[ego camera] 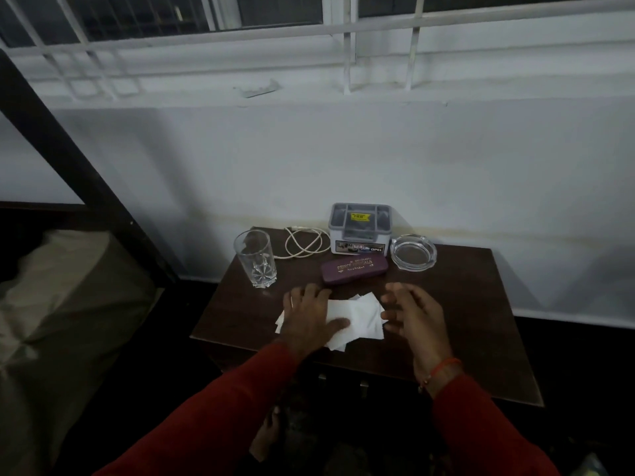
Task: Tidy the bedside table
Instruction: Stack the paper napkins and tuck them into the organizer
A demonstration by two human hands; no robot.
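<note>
White tissues [357, 316], maroon glasses case [354, 269] gold lettering, dark brown table [474, 304], red sleeves [220, 407]

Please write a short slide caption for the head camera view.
Left hand presses white tissues on the bedside table; right hand hovers beside them.

Lighting is dim. A pale wall [343, 159] stands beyond the hands. Above it, a white-barred window [309, 29] shows darkness outside, over a white sill [481, 84]. A dark diagonal post [68, 159] and pale bedding [51, 286] lie left of the hands. The floor [584, 372] to the right is dark.
</note>
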